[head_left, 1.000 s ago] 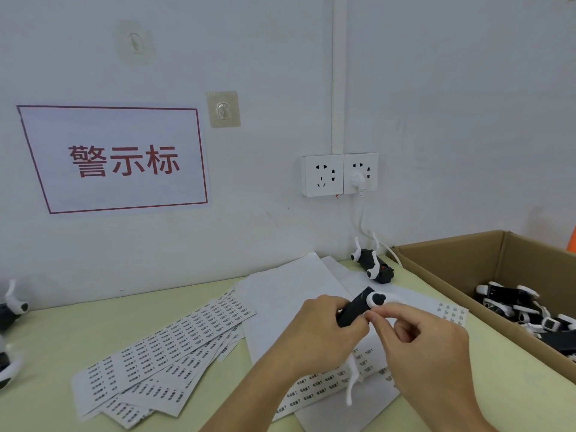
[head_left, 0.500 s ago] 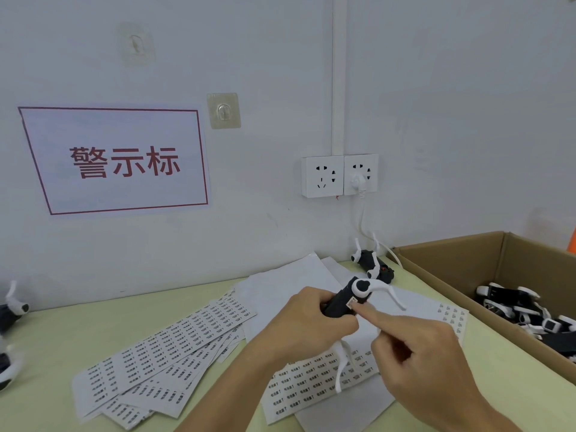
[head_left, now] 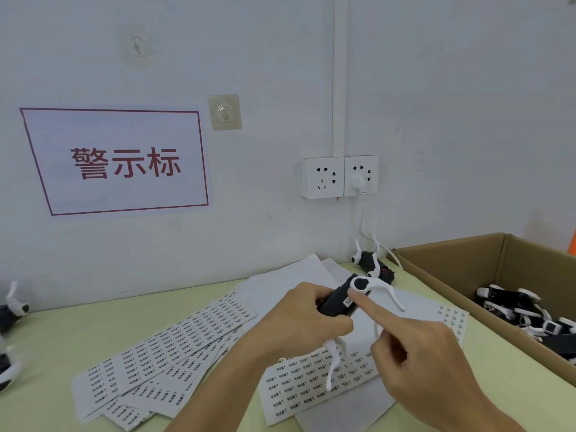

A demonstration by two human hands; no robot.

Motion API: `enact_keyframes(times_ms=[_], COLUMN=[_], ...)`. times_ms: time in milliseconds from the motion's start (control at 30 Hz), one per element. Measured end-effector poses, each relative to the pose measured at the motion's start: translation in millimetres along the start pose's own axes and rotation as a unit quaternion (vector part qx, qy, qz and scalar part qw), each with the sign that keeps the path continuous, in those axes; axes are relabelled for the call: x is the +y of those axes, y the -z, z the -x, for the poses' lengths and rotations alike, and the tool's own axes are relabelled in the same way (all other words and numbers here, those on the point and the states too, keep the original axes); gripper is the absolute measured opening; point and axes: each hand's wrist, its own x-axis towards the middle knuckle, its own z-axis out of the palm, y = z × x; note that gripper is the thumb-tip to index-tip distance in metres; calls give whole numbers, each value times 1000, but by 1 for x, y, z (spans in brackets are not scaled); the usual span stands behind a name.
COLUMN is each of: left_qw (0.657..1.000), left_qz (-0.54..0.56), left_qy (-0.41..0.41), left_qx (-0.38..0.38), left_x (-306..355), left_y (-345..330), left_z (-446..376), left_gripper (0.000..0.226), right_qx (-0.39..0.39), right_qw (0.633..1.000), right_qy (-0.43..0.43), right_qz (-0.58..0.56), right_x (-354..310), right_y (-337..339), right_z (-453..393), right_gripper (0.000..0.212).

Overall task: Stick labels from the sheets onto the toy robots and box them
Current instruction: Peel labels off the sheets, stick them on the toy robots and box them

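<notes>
Just right of the frame's centre, the left hand (head_left: 299, 319) is gripping a black toy robot (head_left: 338, 302) above the bench (head_left: 53, 341), fingers curled round its dark body. The toy's white legs (head_left: 385, 294) are sticking out to the right and hanging below the hand. The right hand (head_left: 417, 363), coming in from the lower right, is pointing its index finger (head_left: 366, 308) out straight, and the tip is pressing on a small white label (head_left: 348, 302) on the toy's side; its other fingers are curled in, pinching nothing.

Under the hands a label sheet (head_left: 299, 388) is lying on blank white backing sheets (head_left: 280, 285). A fanned stack of label sheets (head_left: 168, 347) is spreading across the lower left of the frame. Another toy robot (head_left: 371, 266) is lying near the wall, behind the held one. At the right edge an open cardboard box (head_left: 452, 263) is holding several black-and-white toy robots (head_left: 526, 310). More toys (head_left: 11, 310) are showing partly at the far left edge.

On the wall, a red-bordered sign (head_left: 121, 162) is hanging at the left, an adhesive hook (head_left: 225, 112) is sitting beside it, and a double socket (head_left: 339, 177) with a white plug (head_left: 358, 183) is sitting at centre.
</notes>
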Motion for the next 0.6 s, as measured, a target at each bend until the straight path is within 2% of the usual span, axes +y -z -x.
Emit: enact_keyframes(times_ms=[133,333,500,600], left_qw=[1000,999,999,997], left_qz=[-10,-29,-13,-42], left_qy=[-1,27,31,28], left_qx=[6,25,33,52], left_x=[0,-3,-2,-5], left_y=[1,5,5,8], left_z=[0,1,1,-1], left_gripper=[42,21,45,41], right_qx=[-31,-39,-46,-59], right_qw=[999,999,999,998], right_qy=[-21,-14,13,13], right_qz=[39,28,27,8], right_x=[8,17,19,24], right_y=[-7,-22,-24,-26], right_z=[-1,2,1,2], right_gripper=[76,86,85,81])
